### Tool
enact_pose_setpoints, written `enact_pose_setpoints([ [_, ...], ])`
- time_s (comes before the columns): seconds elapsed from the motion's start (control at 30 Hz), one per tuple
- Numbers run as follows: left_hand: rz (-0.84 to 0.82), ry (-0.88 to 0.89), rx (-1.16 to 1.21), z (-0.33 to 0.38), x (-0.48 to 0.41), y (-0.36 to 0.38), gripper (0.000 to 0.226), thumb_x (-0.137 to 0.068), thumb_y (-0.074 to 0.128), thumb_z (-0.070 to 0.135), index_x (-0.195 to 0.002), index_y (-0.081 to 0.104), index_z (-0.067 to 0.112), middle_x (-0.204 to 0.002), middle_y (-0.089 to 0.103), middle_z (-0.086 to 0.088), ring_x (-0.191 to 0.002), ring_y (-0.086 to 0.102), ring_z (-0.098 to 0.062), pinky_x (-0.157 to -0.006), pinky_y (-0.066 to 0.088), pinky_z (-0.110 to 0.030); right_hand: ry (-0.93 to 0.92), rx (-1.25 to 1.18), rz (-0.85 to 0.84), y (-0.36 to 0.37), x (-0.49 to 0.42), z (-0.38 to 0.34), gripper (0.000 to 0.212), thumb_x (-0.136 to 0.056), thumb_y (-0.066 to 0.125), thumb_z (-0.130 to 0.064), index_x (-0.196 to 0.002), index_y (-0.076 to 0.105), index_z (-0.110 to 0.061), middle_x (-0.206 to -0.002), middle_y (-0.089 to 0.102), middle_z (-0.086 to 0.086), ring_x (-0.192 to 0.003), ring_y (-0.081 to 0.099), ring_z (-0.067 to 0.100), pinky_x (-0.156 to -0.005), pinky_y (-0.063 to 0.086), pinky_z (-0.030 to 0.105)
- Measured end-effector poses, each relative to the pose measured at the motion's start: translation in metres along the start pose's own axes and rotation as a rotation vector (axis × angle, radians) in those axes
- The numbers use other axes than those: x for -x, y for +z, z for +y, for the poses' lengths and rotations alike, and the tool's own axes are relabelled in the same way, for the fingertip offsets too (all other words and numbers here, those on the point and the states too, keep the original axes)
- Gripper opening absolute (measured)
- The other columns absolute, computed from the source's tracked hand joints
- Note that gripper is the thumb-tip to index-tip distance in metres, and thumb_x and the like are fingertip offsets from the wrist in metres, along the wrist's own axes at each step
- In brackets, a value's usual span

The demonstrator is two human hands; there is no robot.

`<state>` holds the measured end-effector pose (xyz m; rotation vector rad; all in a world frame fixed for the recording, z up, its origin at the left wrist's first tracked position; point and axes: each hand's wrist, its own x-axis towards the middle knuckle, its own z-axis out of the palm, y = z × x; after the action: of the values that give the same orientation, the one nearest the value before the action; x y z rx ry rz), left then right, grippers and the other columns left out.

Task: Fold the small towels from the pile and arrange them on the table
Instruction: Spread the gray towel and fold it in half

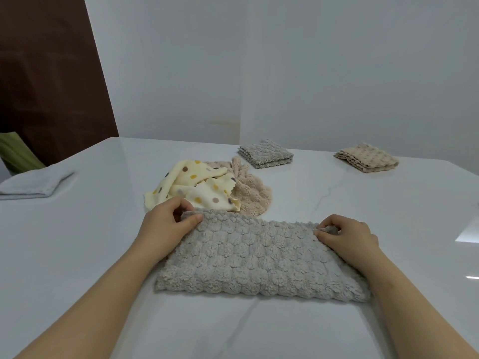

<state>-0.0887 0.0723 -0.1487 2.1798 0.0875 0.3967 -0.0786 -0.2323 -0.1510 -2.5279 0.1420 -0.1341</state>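
Left grip pinches the grey towel at its far-left corner, right grip at the far-right. We judge edges are being squared, with the towel flat on the near bench, seemingly folded once. Pile sits just behind, within easy reach. Grey stack and beige stack parked far right, well apart. Bench glossy white, veined; plain pale wall, brown panel left.

no readable text, labels, brands or numbers anywhere

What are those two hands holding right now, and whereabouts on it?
The grey towel lying on the table. The left hand pinches its far left corner, the right hand its far right corner.
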Motion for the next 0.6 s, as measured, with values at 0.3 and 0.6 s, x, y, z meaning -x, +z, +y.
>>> enact_pose_setpoints([
  [0.3, 0.015, -0.037, 0.209, -0.003, -0.003, -0.011, 0.013, -0.078, 0.072, 0.017, -0.072, 0.063, 0.024, -0.068, 0.056, 0.002, -0.068, 0.05, -0.016, -0.067, 0.04, -0.03, -0.121, -0.496, 0.133, -0.005, 0.007, -0.007, 0.02, -0.074, 0.076, -0.016, -0.066, 0.058, -0.01, -0.058, 0.051, -0.003, -0.046, 0.042, 0.003, -0.052, 0.031, 0.024],
  [0.6, 0.209, 0.082, 0.402, 0.01, -0.002, -0.025, 0.023, -0.076, 0.072, 0.011, -0.063, 0.058, 0.023, -0.065, 0.051, -0.003, -0.063, 0.044, -0.016, -0.058, 0.038, -0.028, -0.204, -0.776, 0.261, -0.02, 0.013, -0.015, 0.025, -0.074, 0.073, -0.008, -0.062, 0.052, -0.01, -0.061, 0.047, 0.009, -0.05, 0.041, 0.012, -0.039, 0.035, 0.016],
])
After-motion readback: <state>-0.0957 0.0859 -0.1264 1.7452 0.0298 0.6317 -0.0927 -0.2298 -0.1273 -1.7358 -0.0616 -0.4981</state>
